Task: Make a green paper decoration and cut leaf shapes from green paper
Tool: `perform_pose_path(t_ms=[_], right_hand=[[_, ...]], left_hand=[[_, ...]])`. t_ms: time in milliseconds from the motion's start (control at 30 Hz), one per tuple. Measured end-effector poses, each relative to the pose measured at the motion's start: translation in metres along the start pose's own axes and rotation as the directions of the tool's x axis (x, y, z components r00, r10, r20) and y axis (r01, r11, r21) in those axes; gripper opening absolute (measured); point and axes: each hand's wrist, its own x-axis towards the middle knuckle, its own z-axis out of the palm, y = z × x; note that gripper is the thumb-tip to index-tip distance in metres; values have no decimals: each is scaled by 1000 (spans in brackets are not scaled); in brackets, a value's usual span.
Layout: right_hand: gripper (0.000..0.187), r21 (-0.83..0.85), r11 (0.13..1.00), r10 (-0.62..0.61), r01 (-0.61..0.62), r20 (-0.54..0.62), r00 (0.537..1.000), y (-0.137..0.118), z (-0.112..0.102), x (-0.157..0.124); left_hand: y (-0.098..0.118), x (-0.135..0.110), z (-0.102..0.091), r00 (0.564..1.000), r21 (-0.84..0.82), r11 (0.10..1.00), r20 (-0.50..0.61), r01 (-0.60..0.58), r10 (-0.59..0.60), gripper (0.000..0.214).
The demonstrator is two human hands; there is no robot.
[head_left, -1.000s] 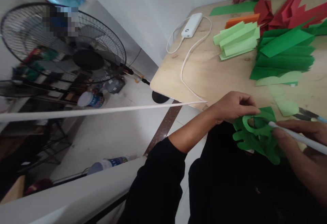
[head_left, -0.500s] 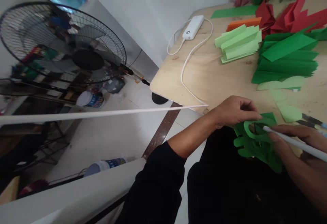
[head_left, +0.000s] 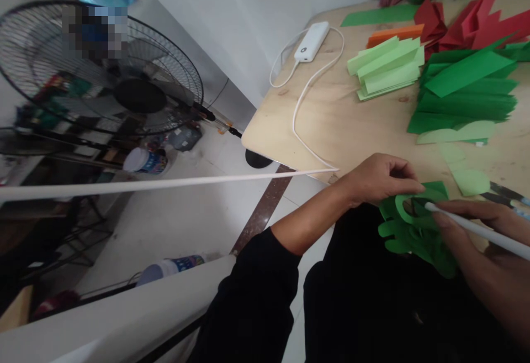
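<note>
My left hand point(head_left: 387, 178) pinches the upper edge of a green cut-paper piece point(head_left: 414, 236) with rounded, petal-like lobes, held at the table's front edge above my lap. Between the fingers of my right hand point(head_left: 476, 247) is a slim white pen-like tool point(head_left: 488, 233). Its front end reaches into a curled green loop of the paper; what kind of tip it has I cannot make out. Just beyond the right hand lie light green scalloped paper pieces point(head_left: 470, 180) and a dark-handled tool point(head_left: 503, 191), partly cut off by the frame.
Stacks of folded dark green paper point(head_left: 464, 98), light green paper point(head_left: 389, 67) and red paper point(head_left: 464, 26) stand on the wooden table point(head_left: 323, 114). A white power bank point(head_left: 312, 41) trails a cable over the table's edge. To the left are a floor fan point(head_left: 141, 95) and buckets point(head_left: 144, 160).
Both hands stay nearly in place on the green paper. The pen-like tool's tip has shifted very slightly within the paper loop.
</note>
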Motion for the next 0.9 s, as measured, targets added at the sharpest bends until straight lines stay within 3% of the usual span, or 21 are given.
perform_pose_path(t_ms=[900], right_hand=[[32,-20,999,26,-27,-8,1000,3,4,-2]], left_hand=[[3,-1,-1,1000,26,1000,26,9,-10,20]])
